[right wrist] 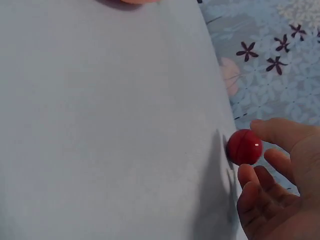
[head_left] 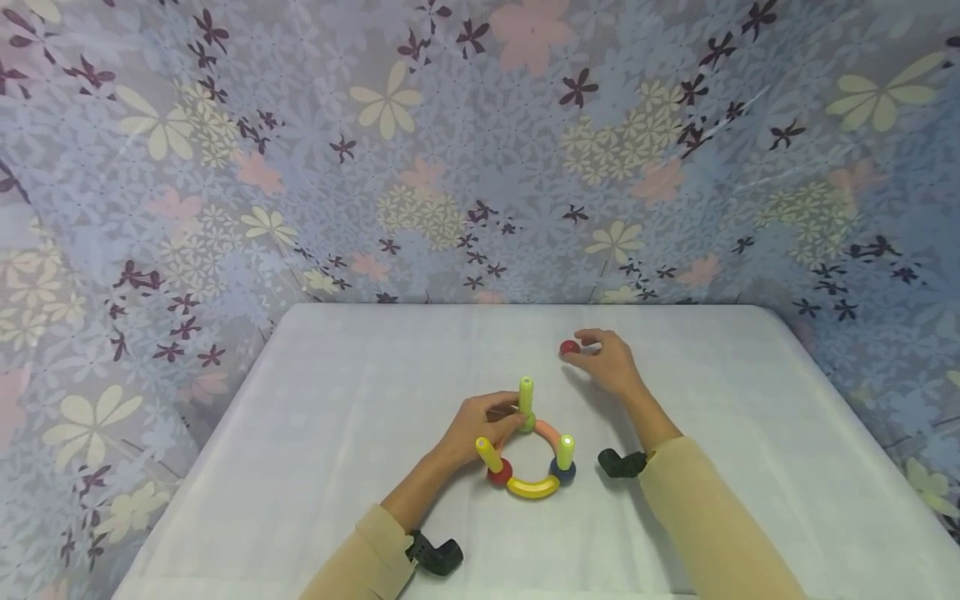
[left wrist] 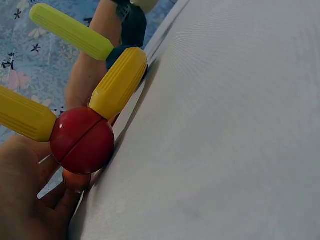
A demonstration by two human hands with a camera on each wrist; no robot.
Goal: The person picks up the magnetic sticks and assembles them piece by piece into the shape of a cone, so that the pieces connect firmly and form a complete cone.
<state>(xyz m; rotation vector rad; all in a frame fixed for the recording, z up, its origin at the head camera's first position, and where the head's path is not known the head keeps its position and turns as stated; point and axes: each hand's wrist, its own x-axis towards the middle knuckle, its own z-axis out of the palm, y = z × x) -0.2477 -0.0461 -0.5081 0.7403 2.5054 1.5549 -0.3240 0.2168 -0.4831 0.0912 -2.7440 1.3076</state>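
Likely light, rigid, rolls easily: right hand [head_left: 611, 364] pinches red ball [head_left: 569, 347] mid-worktop by fingertips; left hand [head_left: 480, 427] grips ring toy [head_left: 529, 454].

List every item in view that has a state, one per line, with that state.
Left hand: grips the green upright peg of the toy ring.
Right hand: fingers curled, fingertips pinching the loose red ball.
Loose red ball: on the table, apart from the ring.
Toy ring: assembled, flat on the table, three pegs sticking up.
Table: covered with a white cloth.
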